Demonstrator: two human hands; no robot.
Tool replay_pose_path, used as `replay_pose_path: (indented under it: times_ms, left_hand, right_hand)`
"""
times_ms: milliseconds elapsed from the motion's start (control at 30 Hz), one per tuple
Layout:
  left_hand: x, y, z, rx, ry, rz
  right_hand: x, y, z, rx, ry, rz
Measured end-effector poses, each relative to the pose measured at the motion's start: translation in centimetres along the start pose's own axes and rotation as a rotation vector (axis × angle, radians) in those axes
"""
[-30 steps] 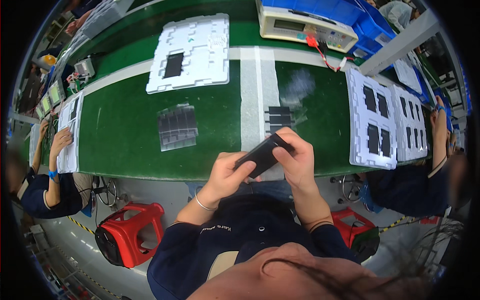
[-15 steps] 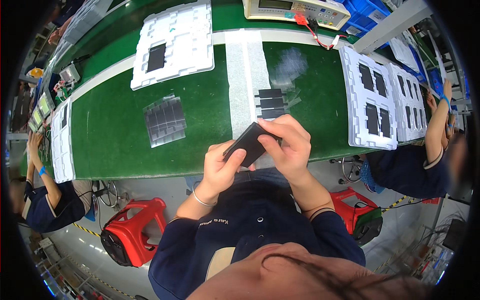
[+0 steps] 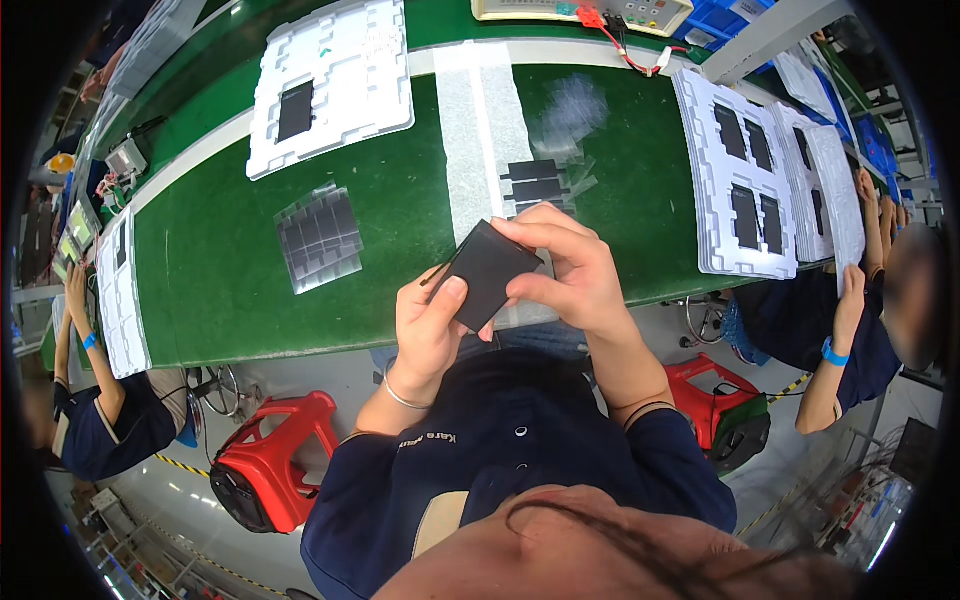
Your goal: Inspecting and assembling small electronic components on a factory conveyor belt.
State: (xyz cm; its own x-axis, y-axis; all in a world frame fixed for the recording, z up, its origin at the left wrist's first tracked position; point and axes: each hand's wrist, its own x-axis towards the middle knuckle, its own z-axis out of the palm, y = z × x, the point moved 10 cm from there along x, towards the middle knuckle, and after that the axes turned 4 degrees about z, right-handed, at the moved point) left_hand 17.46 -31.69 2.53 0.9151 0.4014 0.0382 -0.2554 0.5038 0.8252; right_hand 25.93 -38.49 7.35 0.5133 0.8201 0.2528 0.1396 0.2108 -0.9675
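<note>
Between both hands, above the near edge of the green table, I hold a flat black battery pack (image 3: 487,272) with its broad face turned up. My left hand (image 3: 428,320) grips its lower left side, thumb on the face; a small dark tab sticks out beside that thumb. My right hand (image 3: 572,268) pinches its right side between thumb and fingers. Just beyond lie black adhesive pieces on clear film (image 3: 537,182), partly hidden by my right hand. More black strips on a clear sheet (image 3: 320,237) lie to the left.
A white tray (image 3: 350,75) with one black pack stands far left. Stacked white trays (image 3: 710,185) hold several packs at right. A white paper strip (image 3: 470,130) crosses the green table (image 3: 400,200). A tester (image 3: 640,15) with red leads stands behind. Co-workers sit both sides, near red stools (image 3: 275,465).
The battery pack has tilted so that more of its broad face shows; both hands turned with it. The view has shifted slightly. At right, a co-worker now holds up a white tray.
</note>
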Motion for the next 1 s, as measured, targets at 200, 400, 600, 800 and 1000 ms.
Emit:
replay_pose_path:
  times_ms: [200, 400, 600, 800, 1000]
  left_hand:
    - [0.0, 0.1, 0.1, -0.039, 0.063, 0.034]
    - [-0.1, 0.2, -0.5, 0.086, 0.077, 0.071]
    - [-0.3, 0.7, -0.2, 0.424, -0.046, 0.098]
    - [-0.4, 1.2, -0.2, 0.392, 0.001, 0.099]
    - [-0.2, 1.0, 0.3, 0.314, -0.012, 0.109]
  right_hand:
    - [-1.8, 0.5, -0.5, 0.074, 0.264, -0.117]
    - [-0.7, 0.8, -1.6, 0.549, 0.320, -0.043]
    - [0.4, 2.8, -1.5, 0.474, 0.062, 0.343]
    - [0.4, -0.2, -1.3, -0.058, 0.132, 0.109]
    - [0.4, -2.3, -1.7, -0.228, 0.201, -0.051]
